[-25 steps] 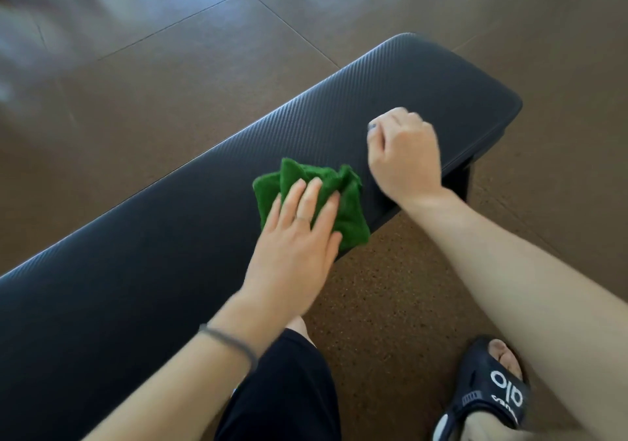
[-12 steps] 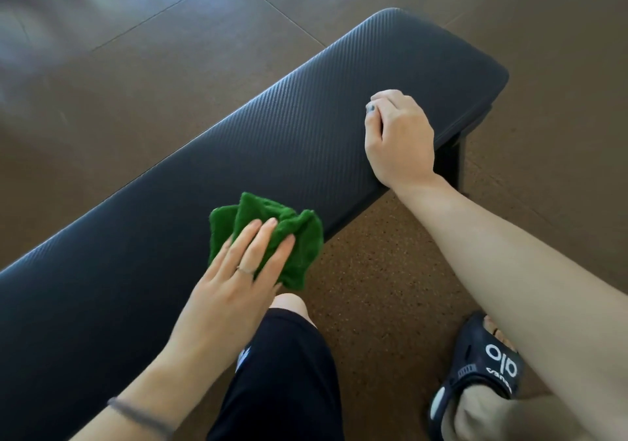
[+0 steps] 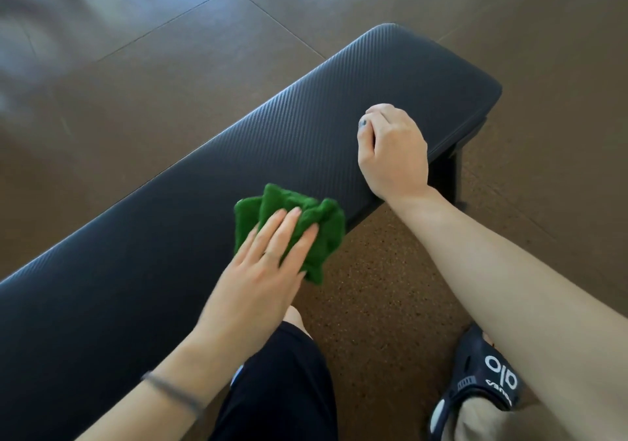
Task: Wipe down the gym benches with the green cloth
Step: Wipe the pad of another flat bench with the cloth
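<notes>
Green cloth (image 3: 299, 225) bunched on the near edge of the black padded counter (image 3: 204, 203), one corner hanging past that edge over the floor. Pressed flat under the left hand (image 3: 261, 270), fingers (image 3: 289, 236) straight and close together across the cloth's middle, palm toward the near side. Folds of cloth showing beyond the fingertips and to their right. Thin dark band (image 3: 173, 389) round the left wrist.

Right hand (image 3: 394, 152) well apart from the cloth, farther along the counter toward its rounded end, resting there with fingers curled under in a loose fist; nothing seen inside it. Dark polish on the thumbnail. Right forearm crossing from the lower right corner.

Counter surface a fine ribbed, carbon-weave texture, running diagonally from lower left to upper right. Dark frame leg (image 3: 455, 175) under the far end, just beyond the right wrist.

Below: brown speckled floor (image 3: 373, 304) near the feet, smoother large brown tiles with thin seams beyond the counter. Black shorts (image 3: 282, 389) over a knee at bottom centre. Dark slide sandal (image 3: 475, 383) on a foot at lower right, white lettering on its strap: large characters reading roughly "olo", a smaller word beneath too tilted and small to read.
</notes>
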Available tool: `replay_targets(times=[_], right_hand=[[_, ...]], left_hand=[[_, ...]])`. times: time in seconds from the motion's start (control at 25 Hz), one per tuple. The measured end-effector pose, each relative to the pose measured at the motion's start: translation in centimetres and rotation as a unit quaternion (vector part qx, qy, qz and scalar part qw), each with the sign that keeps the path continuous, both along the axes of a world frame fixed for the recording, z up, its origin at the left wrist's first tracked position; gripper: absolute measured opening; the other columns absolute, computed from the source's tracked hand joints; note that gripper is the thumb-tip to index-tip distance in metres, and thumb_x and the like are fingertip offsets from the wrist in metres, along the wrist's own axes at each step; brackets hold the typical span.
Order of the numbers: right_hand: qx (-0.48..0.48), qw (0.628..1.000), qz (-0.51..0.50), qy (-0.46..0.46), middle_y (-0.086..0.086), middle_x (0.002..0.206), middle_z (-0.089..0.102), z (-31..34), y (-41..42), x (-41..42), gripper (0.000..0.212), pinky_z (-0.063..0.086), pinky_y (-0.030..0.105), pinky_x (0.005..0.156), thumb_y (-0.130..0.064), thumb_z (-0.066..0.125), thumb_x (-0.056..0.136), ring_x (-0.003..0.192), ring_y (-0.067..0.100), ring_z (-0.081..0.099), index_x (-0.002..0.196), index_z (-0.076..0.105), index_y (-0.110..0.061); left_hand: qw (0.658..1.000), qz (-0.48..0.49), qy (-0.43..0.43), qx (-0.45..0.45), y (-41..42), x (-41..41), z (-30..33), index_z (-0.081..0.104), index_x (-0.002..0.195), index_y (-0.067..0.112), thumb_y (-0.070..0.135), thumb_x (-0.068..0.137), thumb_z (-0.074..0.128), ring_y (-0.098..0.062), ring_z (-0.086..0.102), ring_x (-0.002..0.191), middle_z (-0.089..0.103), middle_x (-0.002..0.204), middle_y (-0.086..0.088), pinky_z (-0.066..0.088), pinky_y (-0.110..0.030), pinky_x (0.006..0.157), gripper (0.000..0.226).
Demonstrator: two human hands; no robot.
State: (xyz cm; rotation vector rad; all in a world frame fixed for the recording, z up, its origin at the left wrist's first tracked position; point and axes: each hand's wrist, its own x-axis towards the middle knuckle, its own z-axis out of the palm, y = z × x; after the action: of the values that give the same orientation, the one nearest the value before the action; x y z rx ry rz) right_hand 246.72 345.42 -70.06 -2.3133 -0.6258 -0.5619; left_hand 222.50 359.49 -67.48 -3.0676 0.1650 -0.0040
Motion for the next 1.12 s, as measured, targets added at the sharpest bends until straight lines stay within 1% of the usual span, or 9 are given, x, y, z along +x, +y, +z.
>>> replay_targets(times=[0.08,0.28,0.48,0.56,0.64,0.76,0.88,0.96,1.12], right_hand=[[-0.01,1.0,0.0,-0.015,0.004,0.101,0.071,-0.2,0.3,-0.2,0.038,0.051,0.036,0.091,-0.022,0.039,0.103,0.095,0.021,0.064,0.094,0.073,-0.007],[-0.002,1.0,-0.016,-0.015,0.002,0.102,0.071,-0.1,0.0,0.5,0.033,0.049,0.032,0.092,-0.02,0.043,0.103,0.095,0.019,0.064,0.096,0.074,-0.008],[-0.016,0.999,-0.004,-0.034,0.001,0.105,0.071,-0.3,0.2,0.1,0.033,0.049,0.035,0.094,-0.02,0.045,0.103,0.101,0.02,0.063,0.094,0.074,-0.01],[-0.019,0.999,-0.01,-0.037,0.0,0.105,0.071,-0.4,0.2,0.5,0.032,0.048,0.035,0.095,-0.021,0.046,0.103,0.102,0.02,0.063,0.094,0.075,-0.011],[-0.011,0.999,-0.013,-0.031,-0.001,0.105,0.072,-0.5,0.1,0.7,0.031,0.047,0.034,0.097,-0.02,0.047,0.102,0.103,0.018,0.063,0.094,0.075,-0.011],[-0.002,1.0,-0.014,-0.026,-0.002,0.104,0.072,-0.5,0.2,0.9,0.029,0.048,0.034,0.097,-0.018,0.047,0.102,0.102,0.017,0.064,0.094,0.075,-0.013],[0.0,0.999,-0.014,-0.03,0.0,0.105,0.072,-0.5,0.1,0.7,0.031,0.049,0.037,0.097,-0.018,0.046,0.102,0.102,0.019,0.065,0.095,0.075,-0.011],[-0.002,0.999,-0.008,-0.031,0.001,0.106,0.072,-0.6,-0.2,1.0,0.032,0.049,0.038,0.098,-0.019,0.045,0.103,0.104,0.02,0.065,0.096,0.075,-0.01],[-0.016,1.0,0.003,-0.018,0.001,0.103,0.07,-0.4,0.3,1.0,0.033,0.048,0.04,0.095,-0.02,0.043,0.102,0.1,0.022,0.063,0.092,0.073,-0.01]], left_hand=[[0.999,0.015,0.008,-0.038,1.5,0.4,0.0,0.029,0.161,0.019,0.037,0.108,0.034,-0.03,0.018,0.157,0.024,0.168,-0.01,0.025,-0.05,0.124,0.056],[0.989,0.106,0.0,-0.103,1.5,15.0,0.1,0.03,0.16,0.023,0.043,0.109,0.026,-0.029,0.012,0.157,0.021,0.169,-0.009,0.012,-0.048,0.128,0.056],[0.994,0.053,-0.003,-0.098,1.9,8.8,-0.3,0.031,0.16,0.026,0.047,0.106,0.019,-0.024,0.013,0.158,0.021,0.169,-0.003,0.015,-0.047,0.128,0.059],[0.994,0.044,-0.013,-0.098,3.8,11.7,-0.6,0.037,0.158,0.026,0.048,0.105,0.02,-0.029,0.021,0.155,0.029,0.166,-0.006,0.02,-0.05,0.126,0.059],[0.99,0.101,-0.024,-0.099,5.3,18.0,-0.6,0.04,0.156,0.025,0.048,0.105,0.022,-0.034,0.025,0.153,0.032,0.165,-0.01,0.02,-0.05,0.125,0.059],[0.975,0.187,0.001,-0.117,5.5,22.1,-0.5,0.031,0.16,0.027,0.044,0.109,0.025,-0.031,0.013,0.157,0.021,0.169,-0.009,0.01,-0.046,0.127,0.054],[0.985,0.124,-0.022,-0.114,2.2,14.9,-0.5,0.035,0.158,0.022,0.046,0.105,0.021,-0.032,0.018,0.156,0.027,0.167,-0.009,0.015,-0.05,0.127,0.061],[0.988,0.093,0.019,-0.12,1.0,10.1,-0.2,0.031,0.16,0.027,0.047,0.106,0.021,-0.027,0.014,0.157,0.023,0.169,-0.002,0.015,-0.05,0.127,0.059],[0.985,0.149,-0.009,-0.092,3.7,18.5,-0.1,0.042,0.155,0.025,0.048,0.104,0.024,-0.038,0.029,0.15,0.035,0.162,-0.013,0.023,-0.053,0.123,0.059]])
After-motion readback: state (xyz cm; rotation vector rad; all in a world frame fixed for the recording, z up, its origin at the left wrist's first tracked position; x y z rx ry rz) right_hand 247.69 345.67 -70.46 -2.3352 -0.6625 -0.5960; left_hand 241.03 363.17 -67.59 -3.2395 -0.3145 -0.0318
